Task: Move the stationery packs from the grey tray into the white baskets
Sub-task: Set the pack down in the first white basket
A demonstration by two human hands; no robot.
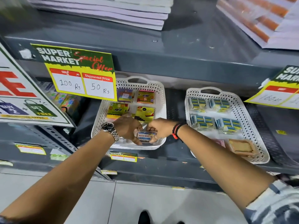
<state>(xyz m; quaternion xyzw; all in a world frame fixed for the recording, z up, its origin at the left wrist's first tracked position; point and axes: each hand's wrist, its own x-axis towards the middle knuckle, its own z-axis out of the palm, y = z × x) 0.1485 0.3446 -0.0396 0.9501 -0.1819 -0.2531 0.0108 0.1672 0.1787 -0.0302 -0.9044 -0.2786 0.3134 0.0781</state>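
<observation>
Two white perforated baskets stand on a grey shelf. The left basket (159, 101) holds several sticky-note packs (144, 112). Over its near end, my left hand (129, 126) and my right hand (157, 128) both grip one small clear pack with a white and blue label (144, 137). The right basket (242, 110) holds several blue and yellow packs (202, 121) in rows and a brown pack (241, 147) at its near end. No grey tray is in view.
A yellow price card (84, 78) hangs from the shelf edge above the left basket. Another price card (279, 91) hangs at the right. Stacked notebooks (113, 12) lie on the upper shelf. Colourful packs (64, 101) sit left of the baskets. Grey floor tiles (145, 199) lie below.
</observation>
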